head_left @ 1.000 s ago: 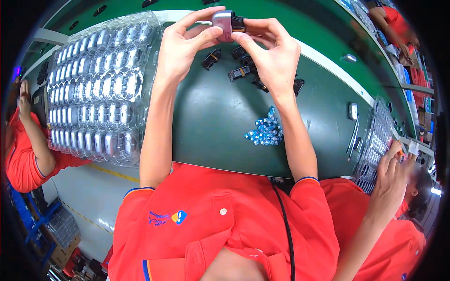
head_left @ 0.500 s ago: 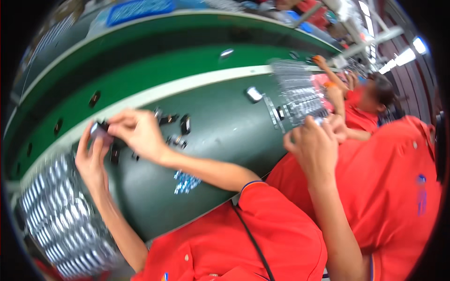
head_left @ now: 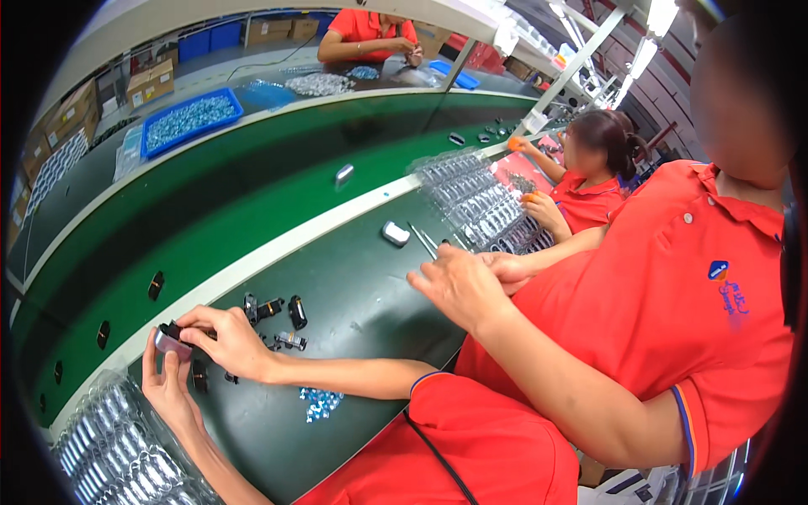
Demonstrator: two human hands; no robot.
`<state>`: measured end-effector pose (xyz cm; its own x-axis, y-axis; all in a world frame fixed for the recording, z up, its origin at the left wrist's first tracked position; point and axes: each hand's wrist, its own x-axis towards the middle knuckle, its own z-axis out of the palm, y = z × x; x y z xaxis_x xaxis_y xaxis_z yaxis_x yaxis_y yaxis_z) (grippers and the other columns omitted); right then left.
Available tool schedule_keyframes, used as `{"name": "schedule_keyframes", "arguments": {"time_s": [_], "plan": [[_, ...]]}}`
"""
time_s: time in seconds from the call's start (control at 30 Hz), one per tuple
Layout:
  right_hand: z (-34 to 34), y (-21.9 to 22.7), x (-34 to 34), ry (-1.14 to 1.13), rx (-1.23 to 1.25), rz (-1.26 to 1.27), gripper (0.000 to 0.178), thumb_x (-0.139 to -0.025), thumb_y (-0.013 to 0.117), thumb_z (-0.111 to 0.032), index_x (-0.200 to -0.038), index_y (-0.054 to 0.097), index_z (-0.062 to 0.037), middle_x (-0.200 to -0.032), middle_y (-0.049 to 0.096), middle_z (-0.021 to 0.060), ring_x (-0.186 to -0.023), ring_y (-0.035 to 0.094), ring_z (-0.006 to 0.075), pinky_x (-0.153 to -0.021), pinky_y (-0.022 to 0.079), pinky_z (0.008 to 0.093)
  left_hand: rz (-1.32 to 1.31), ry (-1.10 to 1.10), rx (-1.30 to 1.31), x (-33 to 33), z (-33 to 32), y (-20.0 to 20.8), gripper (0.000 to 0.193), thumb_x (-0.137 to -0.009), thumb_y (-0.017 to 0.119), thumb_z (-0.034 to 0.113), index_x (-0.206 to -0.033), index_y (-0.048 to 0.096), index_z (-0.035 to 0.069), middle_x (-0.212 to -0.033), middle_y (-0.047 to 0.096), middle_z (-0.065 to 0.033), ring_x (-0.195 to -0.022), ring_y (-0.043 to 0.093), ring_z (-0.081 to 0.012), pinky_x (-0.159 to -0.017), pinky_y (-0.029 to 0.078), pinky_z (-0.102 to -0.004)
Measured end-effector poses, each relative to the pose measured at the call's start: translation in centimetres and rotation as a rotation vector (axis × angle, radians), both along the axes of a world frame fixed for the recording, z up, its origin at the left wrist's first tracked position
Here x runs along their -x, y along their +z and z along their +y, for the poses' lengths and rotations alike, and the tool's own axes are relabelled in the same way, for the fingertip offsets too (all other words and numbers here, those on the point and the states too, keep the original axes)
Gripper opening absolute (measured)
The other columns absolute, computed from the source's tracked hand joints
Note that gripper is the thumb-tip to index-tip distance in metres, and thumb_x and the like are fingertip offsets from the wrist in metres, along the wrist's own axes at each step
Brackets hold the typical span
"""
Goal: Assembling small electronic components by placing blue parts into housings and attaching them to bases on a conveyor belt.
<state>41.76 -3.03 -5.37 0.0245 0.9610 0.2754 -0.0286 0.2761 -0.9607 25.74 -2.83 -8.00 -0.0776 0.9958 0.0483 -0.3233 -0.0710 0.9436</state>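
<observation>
Left hand (head_left: 171, 396) fingers pinch the grey casing (head_left: 172, 345), up near the counter (head_left: 358, 282) edge! Right hand (head_left: 229, 338) fingers close on the black insert (head_left: 174, 329) at its mouth. Loose black parts (head_left: 297, 312) lie just beyond, blue bits (head_left: 321, 404) heap nearby, and 4 black pieces (head_left: 156, 285) dot the green belt (head_left: 244, 215)!

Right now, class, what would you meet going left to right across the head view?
Held silver rounded casing, heap of small blue pieces, silver rounded shell on the green bench, farther clear plastic tray.
</observation>
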Motion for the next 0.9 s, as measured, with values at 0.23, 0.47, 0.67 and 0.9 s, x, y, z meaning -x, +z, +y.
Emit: {"name": "schedule_keyframes", "arguments": {"time_s": [0.23,0.47,0.67,0.9], "plan": [[-0.3,-0.4,0.6,-0.02,-0.084,-0.034,0.023,-0.091,0.066,-0.01,-0.108,0.066,0.006,-0.101,0.072,0.0167,-0.097,0.071,0.0249,-0.085,0.056,0.0334,-0.028,0.024,-0.016,0.7,-0.1,-0.7,0.047,-0.092,0.066,0.007,-0.136,0.052,-0.001,-0.124,0.059,-0.0127,-0.106,0.064,-0.0205,-0.09,0.056,-0.032],[-0.7,0.9,0.3,0.018,-0.095,-0.05,0.023,-0.091,0.066,-0.009,-0.108,0.065,0.0061,-0.101,0.072,0.0163,-0.097,0.071,0.0238,-0.084,0.056,0.0328,-0.067,0.032,-0.036,0.1,-0.5,0.2,0.047,-0.09,0.069,0.007,-0.134,0.053,0.0,-0.124,0.059,-0.0126,-0.105,0.064,-0.0207,-0.088,0.057,-0.0317],[-0.4,0.3,0.3,0.089,-0.035,0.023,0.016,-0.093,0.065,-0.008,-0.103,0.066,0.0045,-0.096,0.073,0.0112,-0.088,0.071,0.0195,-0.08,0.056,0.0305,-0.088,-0.015,-0.021,0.5,-0.7,0.2,0.049,-0.089,0.071,0.007,-0.134,0.053,-0.001,-0.123,0.06,-0.013,-0.105,0.064,-0.0209,-0.087,0.057,-0.0312],[1.3,-0.9,-1.0,0.556,0.306,0.435,0.024,-0.097,0.062,-0.015,-0.118,0.061,-0.0016,-0.107,0.065,0.0069,-0.096,0.063,0.0159,-0.083,0.055,0.0309,-0.03,-0.084,-0.1,2.2,-0.1,-1.1,0.049,-0.09,0.07,0.008,-0.135,0.053,-0.001,-0.124,0.06,-0.0124,-0.111,0.061,-0.0197,-0.092,0.052,-0.0312]]}}
